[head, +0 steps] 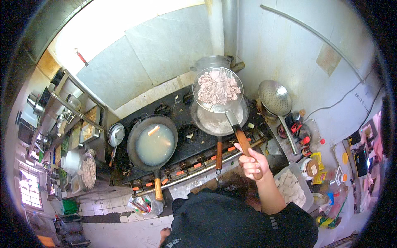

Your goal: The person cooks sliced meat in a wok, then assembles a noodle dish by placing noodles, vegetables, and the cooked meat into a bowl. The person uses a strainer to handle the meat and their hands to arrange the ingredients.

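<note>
My right hand (252, 166) grips the wooden handle (243, 141) of a round wire-mesh strainer. Pale cooked meat slices (218, 87) lie heaped in the strainer (214, 108). It is held over a wok (245, 116) on the stove, hiding the wok's far part. Whitish, foamy liquid (217, 122) shows in that wok, and its wooden handle (219, 155) points towards me. Only a small part of my left hand (166, 232) appears low beside my dark shirt; its fingers cannot be made out.
A second wok (131, 148) with cloudy liquid and an orange piece stands left on the black stove (183, 148). A perforated ladle (274, 97) rests at right, near bottles and a plastic tub (305, 189) of white blocks. At left are a ladle (116, 135) and a bowl of meat (88, 173).
</note>
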Demonstrator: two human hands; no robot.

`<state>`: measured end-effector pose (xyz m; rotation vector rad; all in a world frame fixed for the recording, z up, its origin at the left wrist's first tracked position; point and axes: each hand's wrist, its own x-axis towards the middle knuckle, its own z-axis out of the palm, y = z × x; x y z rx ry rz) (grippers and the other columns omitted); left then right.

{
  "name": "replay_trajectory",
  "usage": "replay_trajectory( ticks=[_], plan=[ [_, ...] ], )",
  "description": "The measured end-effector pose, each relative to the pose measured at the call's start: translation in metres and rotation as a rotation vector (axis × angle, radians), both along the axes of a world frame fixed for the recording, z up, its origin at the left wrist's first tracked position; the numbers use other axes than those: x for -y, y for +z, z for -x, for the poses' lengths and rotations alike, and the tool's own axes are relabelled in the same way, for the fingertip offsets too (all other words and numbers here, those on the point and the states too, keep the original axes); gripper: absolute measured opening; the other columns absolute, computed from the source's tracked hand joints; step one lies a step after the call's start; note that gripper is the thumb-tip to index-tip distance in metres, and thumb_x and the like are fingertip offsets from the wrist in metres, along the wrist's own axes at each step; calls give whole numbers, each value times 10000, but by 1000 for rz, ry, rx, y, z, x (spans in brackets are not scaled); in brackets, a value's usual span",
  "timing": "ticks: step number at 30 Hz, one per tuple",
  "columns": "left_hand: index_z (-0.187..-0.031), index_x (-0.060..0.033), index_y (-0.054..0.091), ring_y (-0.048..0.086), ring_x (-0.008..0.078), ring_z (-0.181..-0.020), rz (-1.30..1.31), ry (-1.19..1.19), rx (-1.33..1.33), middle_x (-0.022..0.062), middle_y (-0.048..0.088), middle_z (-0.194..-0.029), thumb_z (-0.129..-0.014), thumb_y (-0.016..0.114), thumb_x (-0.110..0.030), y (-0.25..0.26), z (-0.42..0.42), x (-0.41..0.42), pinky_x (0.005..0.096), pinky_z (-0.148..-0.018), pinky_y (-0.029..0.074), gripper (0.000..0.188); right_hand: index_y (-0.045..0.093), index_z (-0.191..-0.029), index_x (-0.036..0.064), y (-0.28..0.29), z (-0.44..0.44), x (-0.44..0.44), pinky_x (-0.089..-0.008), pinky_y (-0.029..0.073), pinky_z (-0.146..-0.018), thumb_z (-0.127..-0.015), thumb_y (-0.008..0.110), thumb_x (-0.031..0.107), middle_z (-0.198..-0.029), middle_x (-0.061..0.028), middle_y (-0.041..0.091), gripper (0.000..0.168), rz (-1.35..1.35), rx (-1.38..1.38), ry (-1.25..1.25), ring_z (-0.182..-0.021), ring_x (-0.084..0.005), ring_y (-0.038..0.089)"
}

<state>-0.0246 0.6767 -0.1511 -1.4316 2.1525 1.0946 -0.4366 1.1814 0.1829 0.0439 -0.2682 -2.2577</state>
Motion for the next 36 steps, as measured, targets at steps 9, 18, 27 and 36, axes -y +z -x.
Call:
replay_trajectory(
  ticks=[9,18,27,36],
  plan=[
    [-896,2,699,620,196,-619,-17,-64,-33,83,689,-704,-829,611,-156,56,31,12,350,-580,475,193,423,-1432,100,-60,7,20,-221,388,-415,-1055,382,242,-699,3,409,404,-78,39,-20,-506,-66,425],
    [-684,-31,656,516,170,-518,30,-173,-157,63,609,-603,-811,604,-135,59,-1,58,371,-507,397,172,337,-1496,156,-48,-18,60,-239,390,-425,-1054,380,244,-722,-23,409,453,-80,-109,-148,-514,-79,423],
    [-861,-19,686,519,183,-496,-149,251,-115,61,593,-653,-846,581,-99,48,-59,138,364,-384,407,133,412,-1453,103,17,-55,153,-232,369,-432,-1044,383,208,-724,-11,397,424,-168,-55,-128,-521,-79,420],
    [-1086,-2,688,627,349,-1096,154,-390,16,218,676,-1121,-842,596,-324,-68,-138,243,392,-980,475,415,156,-1555,137,86,-124,333,-214,416,-397,-1046,377,211,-734,-16,403,560,-66,-140,82,-474,-54,401]
  ],
)
